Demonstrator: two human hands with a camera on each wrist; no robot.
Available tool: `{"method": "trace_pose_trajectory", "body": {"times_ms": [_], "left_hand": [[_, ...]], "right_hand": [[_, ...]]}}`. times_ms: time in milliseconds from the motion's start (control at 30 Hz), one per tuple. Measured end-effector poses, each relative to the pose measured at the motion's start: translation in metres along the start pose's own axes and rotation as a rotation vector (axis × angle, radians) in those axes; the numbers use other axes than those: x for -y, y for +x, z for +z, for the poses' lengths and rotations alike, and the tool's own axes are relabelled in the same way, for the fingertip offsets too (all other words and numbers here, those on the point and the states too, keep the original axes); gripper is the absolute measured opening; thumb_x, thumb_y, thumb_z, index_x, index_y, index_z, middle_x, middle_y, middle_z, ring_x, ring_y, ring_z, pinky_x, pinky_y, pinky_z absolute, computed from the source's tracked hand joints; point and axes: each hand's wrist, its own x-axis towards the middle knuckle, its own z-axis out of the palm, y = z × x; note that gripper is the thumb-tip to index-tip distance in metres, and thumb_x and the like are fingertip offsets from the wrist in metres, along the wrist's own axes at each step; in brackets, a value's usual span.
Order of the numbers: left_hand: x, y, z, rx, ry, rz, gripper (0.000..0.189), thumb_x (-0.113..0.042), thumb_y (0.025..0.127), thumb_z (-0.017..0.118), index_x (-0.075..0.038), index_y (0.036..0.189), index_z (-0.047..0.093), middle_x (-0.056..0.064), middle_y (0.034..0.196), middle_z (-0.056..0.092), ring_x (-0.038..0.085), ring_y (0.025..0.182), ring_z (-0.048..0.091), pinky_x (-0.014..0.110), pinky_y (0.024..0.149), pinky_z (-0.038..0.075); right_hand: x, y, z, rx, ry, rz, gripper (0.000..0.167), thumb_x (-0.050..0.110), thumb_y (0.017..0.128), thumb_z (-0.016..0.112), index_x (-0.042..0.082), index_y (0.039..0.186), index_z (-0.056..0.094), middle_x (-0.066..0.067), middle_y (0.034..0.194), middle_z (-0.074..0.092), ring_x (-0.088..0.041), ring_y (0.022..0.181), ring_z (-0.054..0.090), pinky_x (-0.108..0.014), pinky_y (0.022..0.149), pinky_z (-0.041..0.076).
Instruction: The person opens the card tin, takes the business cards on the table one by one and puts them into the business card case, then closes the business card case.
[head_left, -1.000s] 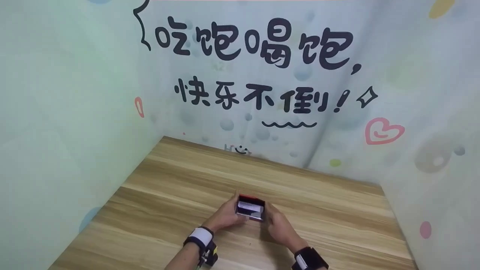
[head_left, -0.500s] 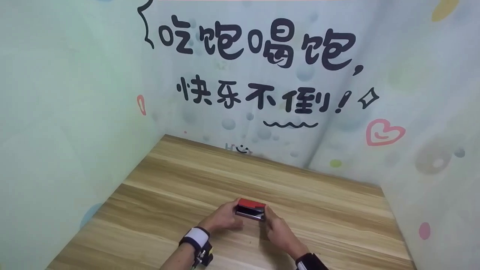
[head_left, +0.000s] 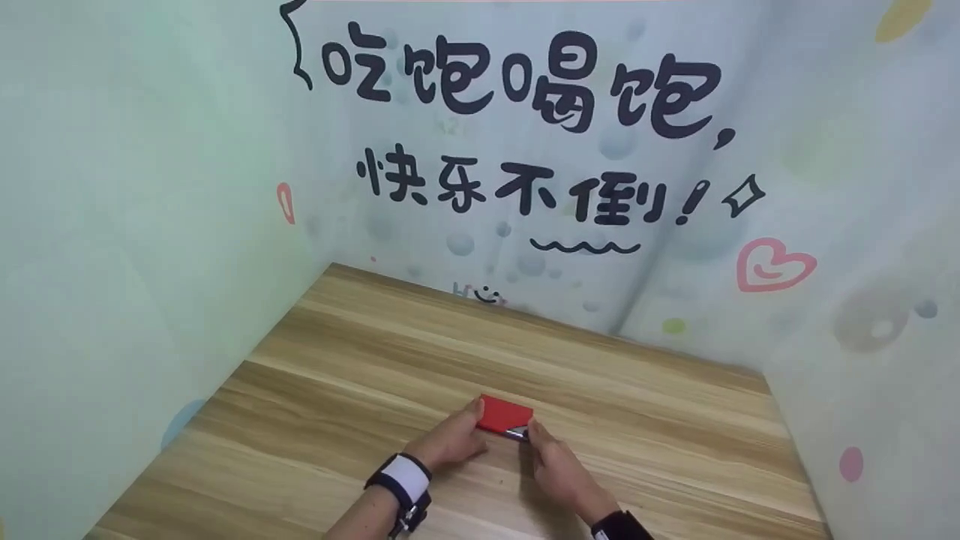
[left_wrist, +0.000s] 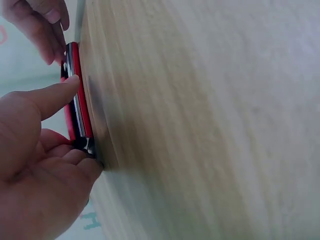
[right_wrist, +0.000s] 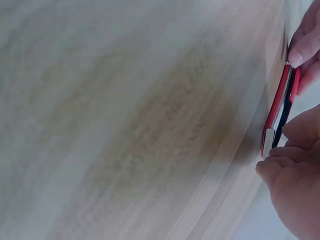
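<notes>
A small flat case like a card holder (head_left: 501, 412), red with a silvery metal edge, is held between both hands low over the table. Its red flap lies over most of the top; a strip of metal and dark interior shows at the near right corner. My left hand (head_left: 450, 439) grips the left end, thumb on the edge, as the left wrist view shows with the case (left_wrist: 84, 107) seen edge-on. Gripping the right end is my right hand (head_left: 562, 469), its fingertips at the case's (right_wrist: 275, 112) corner in the right wrist view. The underside is mostly hidden.
The wood-grain table (head_left: 360, 360) extends around the hands. Pale printed walls stand at the left (head_left: 150, 225), back (head_left: 450, 247) and right (head_left: 885, 300). Straps with devices sit on the left wrist (head_left: 401, 480) and right wrist (head_left: 621, 525).
The case's red flap has swung down toward me, from raised with the dark interior showing to lying over the top. Both hands keep their grip at the ends.
</notes>
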Motion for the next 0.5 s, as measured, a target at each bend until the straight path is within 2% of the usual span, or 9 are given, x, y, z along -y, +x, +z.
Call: {"method": "trace_pose_trajectory", "body": {"times_ms": [133,267,467,500], "left_hand": [[-0.004,0.001,0.002,0.025,0.081,-0.054,0.077,-0.010,0.094,0.060,0.012,0.154,0.017,0.029,0.164,0.016,0.039,0.154,0.016,0.050,0.127,0.017],[-0.004,0.000,0.004,0.032,0.119,-0.072,0.077,-0.012,0.093,0.059,0.013,0.153,0.018,0.030,0.164,0.014,0.040,0.154,0.016,0.049,0.127,0.017],[0.000,-0.002,-0.002,0.020,0.127,-0.079,0.073,-0.013,0.095,0.059,0.013,0.153,0.022,0.031,0.163,0.017,0.039,0.155,0.016,0.049,0.127,0.019],[0.001,-0.002,-0.006,0.012,0.184,-0.051,0.070,-0.014,0.096,0.059,0.014,0.151,0.026,0.032,0.161,0.021,0.041,0.153,0.020,0.049,0.126,0.021]], "right_hand": [[0.002,-0.001,0.000,0.013,-0.015,0.021,0.052,-0.005,0.098,0.042,-0.016,0.147,0.030,-0.037,0.152,0.034,-0.048,0.143,0.036,-0.059,0.117,0.031],[0.002,-0.001,0.000,0.030,-0.033,0.022,0.052,-0.005,0.097,0.043,-0.016,0.147,0.032,-0.036,0.153,0.035,-0.046,0.144,0.037,-0.058,0.116,0.032],[-0.006,-0.004,-0.008,0.025,-0.034,-0.026,0.047,0.000,0.102,0.042,-0.015,0.146,0.036,-0.034,0.153,0.038,-0.047,0.143,0.037,-0.057,0.117,0.031],[-0.009,-0.005,-0.011,0.020,-0.034,-0.031,0.046,0.000,0.102,0.042,-0.015,0.146,0.037,-0.035,0.152,0.038,-0.048,0.143,0.038,-0.058,0.117,0.031]]}}
